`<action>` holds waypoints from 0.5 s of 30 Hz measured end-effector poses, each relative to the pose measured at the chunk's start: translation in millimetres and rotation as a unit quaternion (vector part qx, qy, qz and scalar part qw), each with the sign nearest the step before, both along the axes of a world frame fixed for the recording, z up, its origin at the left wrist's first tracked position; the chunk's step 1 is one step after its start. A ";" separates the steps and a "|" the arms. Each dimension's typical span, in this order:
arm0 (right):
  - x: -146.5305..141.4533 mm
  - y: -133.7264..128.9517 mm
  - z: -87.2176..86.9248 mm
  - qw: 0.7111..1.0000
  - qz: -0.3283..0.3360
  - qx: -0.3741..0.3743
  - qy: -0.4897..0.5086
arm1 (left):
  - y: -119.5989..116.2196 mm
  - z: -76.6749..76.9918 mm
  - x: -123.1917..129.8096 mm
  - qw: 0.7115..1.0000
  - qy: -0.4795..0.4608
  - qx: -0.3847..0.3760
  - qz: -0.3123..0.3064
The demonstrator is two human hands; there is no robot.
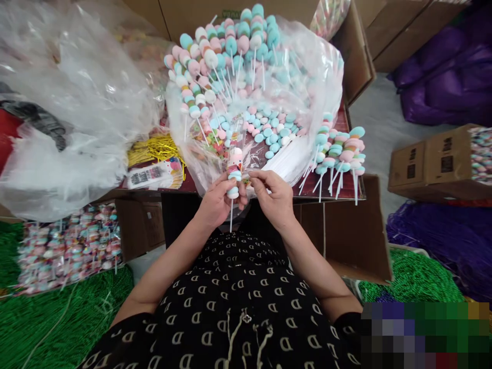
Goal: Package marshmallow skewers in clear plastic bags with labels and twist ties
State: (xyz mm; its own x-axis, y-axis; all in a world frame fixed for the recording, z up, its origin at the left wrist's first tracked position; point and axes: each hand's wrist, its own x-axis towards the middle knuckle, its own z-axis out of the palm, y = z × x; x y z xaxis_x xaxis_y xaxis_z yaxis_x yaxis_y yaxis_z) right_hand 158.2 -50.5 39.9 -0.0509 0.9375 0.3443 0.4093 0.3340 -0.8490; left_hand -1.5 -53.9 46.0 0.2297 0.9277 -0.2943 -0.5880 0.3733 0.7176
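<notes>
Sitting on the desk [330,192]: a clear plastic bag [311,66] heaped with pastel marshmallow skewers [230,56]; nearer, one skewer [233,179] curled inside the left hand [217,202], the right hand [271,200] pinched shut just beside it, its hold too small to tell.

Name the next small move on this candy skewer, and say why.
Probably smooth the clear film snug around the marshmallow skewer with the right hand: its fingers are at the film's edge, while the left hand grips the skewer.
</notes>
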 end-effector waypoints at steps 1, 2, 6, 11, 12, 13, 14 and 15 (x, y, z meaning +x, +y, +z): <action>-1.7 2.8 -0.5 1.000 0.004 -0.002 -0.007 | -1.1 0.2 0.8 1.000 0.000 -0.002 -0.008; -3.5 4.7 -1.1 1.000 0.005 -0.009 -0.013 | -2.0 0.2 1.5 1.000 -0.001 -0.002 -0.014; -9.1 5.7 -3.1 0.999 -0.001 -0.035 -0.008 | -3.3 -2.4 3.7 1.000 0.003 0.005 -0.022; -10.3 5.7 -2.4 0.998 -0.012 -0.053 0.013 | -3.9 -7.7 4.4 0.999 0.018 0.010 -0.030; -10.1 6.0 -2.2 0.998 -0.015 -0.061 0.013 | -4.0 -8.8 4.2 0.999 0.020 0.012 -0.031; -9.9 6.4 -2.0 0.997 -0.016 -0.068 0.013 | -4.2 -9.8 4.1 0.999 0.022 0.014 -0.032; -9.6 6.7 -1.9 0.997 -0.017 -0.072 0.017 | -4.3 -10.9 3.9 0.999 0.023 0.015 -0.033; -9.3 6.9 -1.9 0.997 -0.018 -0.076 0.020 | -4.5 -11.9 3.8 0.999 0.024 0.016 -0.033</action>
